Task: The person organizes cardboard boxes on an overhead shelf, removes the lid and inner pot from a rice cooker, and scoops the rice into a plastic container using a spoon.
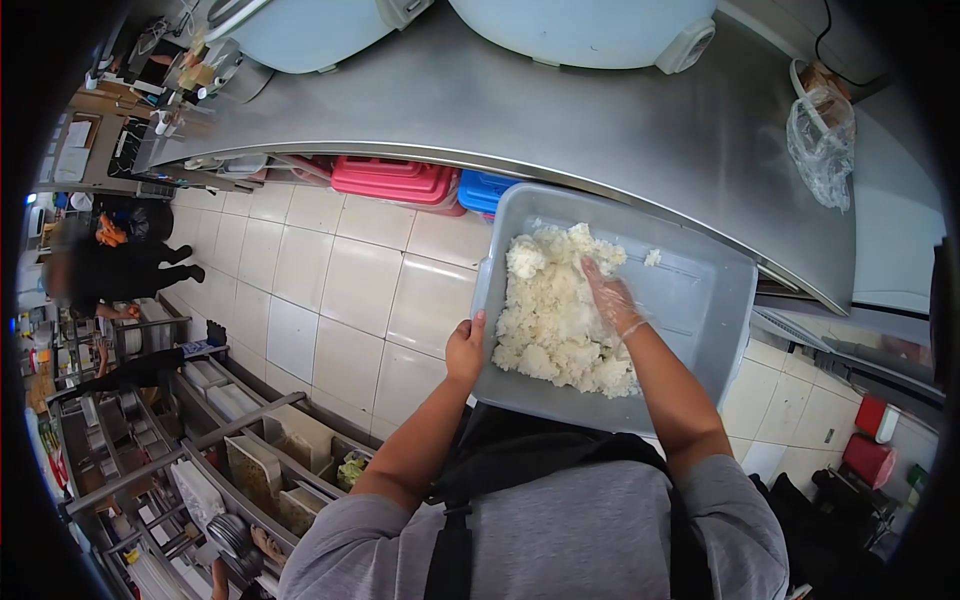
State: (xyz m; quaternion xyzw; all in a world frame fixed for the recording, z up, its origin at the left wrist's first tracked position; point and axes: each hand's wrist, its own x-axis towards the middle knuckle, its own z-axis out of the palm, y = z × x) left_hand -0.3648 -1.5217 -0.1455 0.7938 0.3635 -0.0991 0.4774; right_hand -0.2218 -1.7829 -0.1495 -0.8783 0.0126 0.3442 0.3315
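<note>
A grey plastic tub (700,290) is in front of my body, its far edge against the steel counter. White cooked rice (555,310) is heaped across its left and middle, and a small clump lies apart toward the right. My left hand (465,348) is closed on the tub's left rim, thumb on top, the other fingers mostly hidden. Over the rice, my right hand (608,298) wears a clear plastic glove. It touches the heap with its fingers stretched out, fingertips partly hidden.
Above the tub runs a long steel counter (420,110) with large pale-lidded containers on it. Beneath stand a red-lidded bin (395,180) and a blue-lidded bin (485,190). Food containers (255,465) fill a rack at lower left. A person in dark clothes (120,265) stands far left.
</note>
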